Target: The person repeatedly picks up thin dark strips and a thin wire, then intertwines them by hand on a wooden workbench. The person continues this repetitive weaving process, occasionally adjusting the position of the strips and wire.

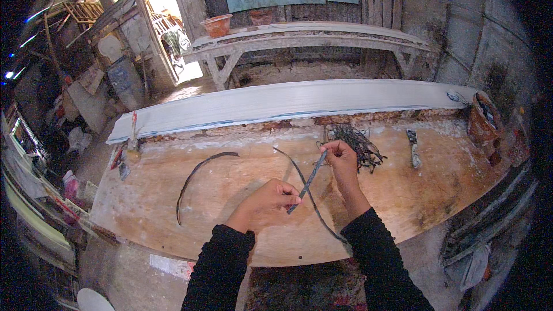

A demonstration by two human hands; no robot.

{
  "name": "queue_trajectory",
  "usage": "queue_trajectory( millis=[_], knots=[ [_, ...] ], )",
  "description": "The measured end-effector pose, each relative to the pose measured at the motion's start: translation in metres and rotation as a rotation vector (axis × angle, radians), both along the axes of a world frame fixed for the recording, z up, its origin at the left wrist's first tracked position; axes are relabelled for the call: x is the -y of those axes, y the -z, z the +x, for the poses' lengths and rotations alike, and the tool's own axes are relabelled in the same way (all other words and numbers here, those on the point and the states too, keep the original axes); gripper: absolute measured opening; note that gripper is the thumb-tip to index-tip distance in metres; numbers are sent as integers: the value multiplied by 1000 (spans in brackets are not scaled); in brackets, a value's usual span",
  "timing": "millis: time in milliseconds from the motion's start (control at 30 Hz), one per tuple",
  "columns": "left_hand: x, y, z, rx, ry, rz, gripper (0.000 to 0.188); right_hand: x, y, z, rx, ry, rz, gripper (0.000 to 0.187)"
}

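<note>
A short, flat dark grey strip (311, 179) is stretched at a slant between my two hands above the wooden board. My left hand (272, 198) pinches its lower end between thumb and fingers, and a bit of the strip pokes out past the fingertips. At the upper end, my right hand (341, 161) grips it the same way. Beneath the strip, a long thin dark strip (318, 214) lies curved on the board and runs toward my right sleeve. Just behind my right hand is a tangled pile of black strips (356, 143).
A bent black strip (193, 174) rests on the left of the board (144, 196). A brush (133, 138) stands at the far left, and a tool with a mottled handle (413, 148) lies right. A long white slab (288, 101) borders the back; a brown container (484, 118) sits far right.
</note>
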State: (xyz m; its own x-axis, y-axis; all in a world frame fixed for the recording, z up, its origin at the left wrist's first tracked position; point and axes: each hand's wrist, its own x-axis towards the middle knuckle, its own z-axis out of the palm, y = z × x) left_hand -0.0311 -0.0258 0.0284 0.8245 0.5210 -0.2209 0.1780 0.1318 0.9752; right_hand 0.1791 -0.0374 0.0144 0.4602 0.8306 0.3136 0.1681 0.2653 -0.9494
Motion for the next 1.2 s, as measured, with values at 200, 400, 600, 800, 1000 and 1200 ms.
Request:
queue_trajectory(
  millis=[200, 400, 600, 800, 1000, 1200],
  knots=[
    [-3, -8, -1, -17, 32, 81, 18, -4, 9, 3, -57, 26, -13, 7],
    [-12, 7, 2, 83, -366, -70, 17, 2, -3, -12, 12, -17, 111, 24],
    [-28, 24, -3, 370, -576, -221, 18, 27, -19, -51, 553, -234, 105, 34],
    [-29, 29, 5, 361, -571, -210, 19, 30, -7, -61, 660, -304, 189, 34],
    [-25, 26, 6, 354, -565, -192, 20, 31, -10, -61, 645, -303, 218, 26],
    [-23, 24, 6, 314, -556, -181, 20, 29, -8, -60, 636, -279, 214, 20]
  ],
)
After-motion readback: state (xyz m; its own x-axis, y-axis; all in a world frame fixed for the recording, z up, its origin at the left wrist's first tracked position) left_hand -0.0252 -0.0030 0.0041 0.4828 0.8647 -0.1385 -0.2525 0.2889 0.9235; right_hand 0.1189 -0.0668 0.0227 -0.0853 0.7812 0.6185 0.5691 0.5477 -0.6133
